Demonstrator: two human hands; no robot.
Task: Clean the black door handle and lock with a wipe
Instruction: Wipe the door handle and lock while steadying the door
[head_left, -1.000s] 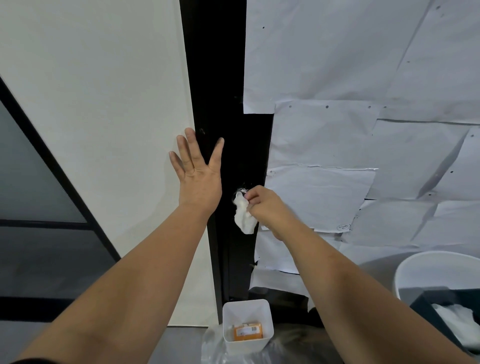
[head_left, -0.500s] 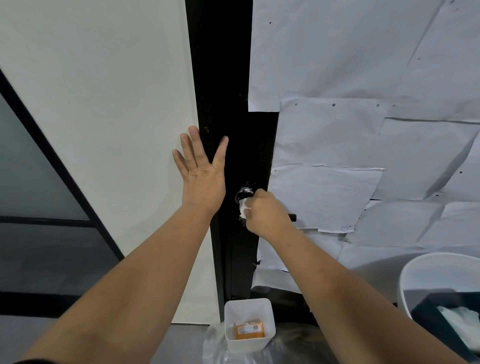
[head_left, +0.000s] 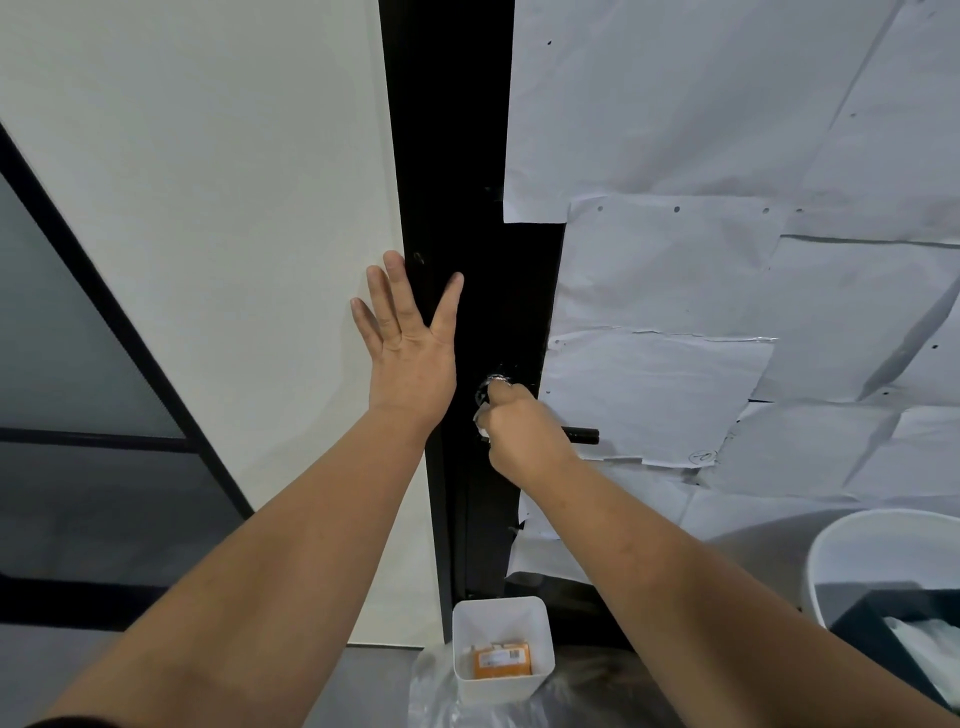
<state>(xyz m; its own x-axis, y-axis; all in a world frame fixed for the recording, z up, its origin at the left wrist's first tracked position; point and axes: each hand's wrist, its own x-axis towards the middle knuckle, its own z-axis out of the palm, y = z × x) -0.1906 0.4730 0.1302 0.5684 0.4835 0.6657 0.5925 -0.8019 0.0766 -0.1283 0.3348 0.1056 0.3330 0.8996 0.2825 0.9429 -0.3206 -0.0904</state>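
Observation:
The black door (head_left: 467, 156) runs up the middle of the view. My right hand (head_left: 524, 431) is shut on a white wipe (head_left: 482, 418), pressing it against the door at the lock (head_left: 496, 382), which glints just above my knuckles. The black lever handle (head_left: 584, 435) sticks out to the right from behind that hand; only its end shows. My left hand (head_left: 410, 353) lies flat with fingers spread, half on the white wall (head_left: 208, 208) and half on the door frame, left of the lock.
Overlapping white paper sheets (head_left: 727, 260) cover the door's right side. On the floor below stands a white square container (head_left: 501, 649) holding an orange pack. A round white bin (head_left: 857, 551) sits at the lower right. A dark glass panel (head_left: 62, 364) is at the left.
My right hand has bunched the hanging wipe into its grip and pushed it onto the lock area; the handle's end now shows beside it. My left hand stays on the wall.

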